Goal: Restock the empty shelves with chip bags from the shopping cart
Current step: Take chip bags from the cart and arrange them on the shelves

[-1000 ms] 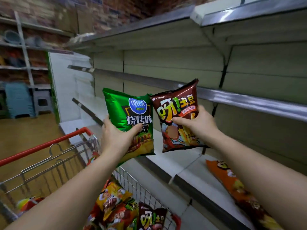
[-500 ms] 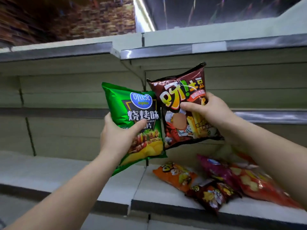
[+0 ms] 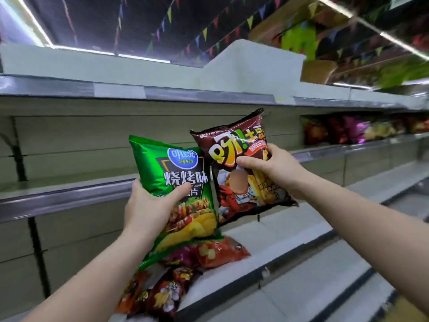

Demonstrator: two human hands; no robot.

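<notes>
My left hand (image 3: 151, 205) grips a green chip bag (image 3: 171, 173) by its lower left side, thumb across the front. My right hand (image 3: 267, 166) grips a dark brown chip bag (image 3: 239, 196) near its upper right, thumb on the front. Both bags are held upright, side by side, in front of the bare middle shelf (image 3: 58, 198). Below them, several chip bags lie flat on the lower shelf (image 3: 290, 231): a red bag (image 3: 220, 252) and darker bags (image 3: 162, 296). The shopping cart is out of view.
The top shelf (image 3: 162, 91) runs across above the bags. Further right, a row of coloured chip bags (image 3: 357, 131) stands on the middle shelf. A lowest white shelf level (image 3: 313, 293) shows at bottom right. Boxes and green goods (image 3: 301, 40) sit up high.
The view has swung right and upward along the shelves. The cart dropped out of sight. Both hands still hold their bags, now a little higher and over the bags lying on the lower shelf.
</notes>
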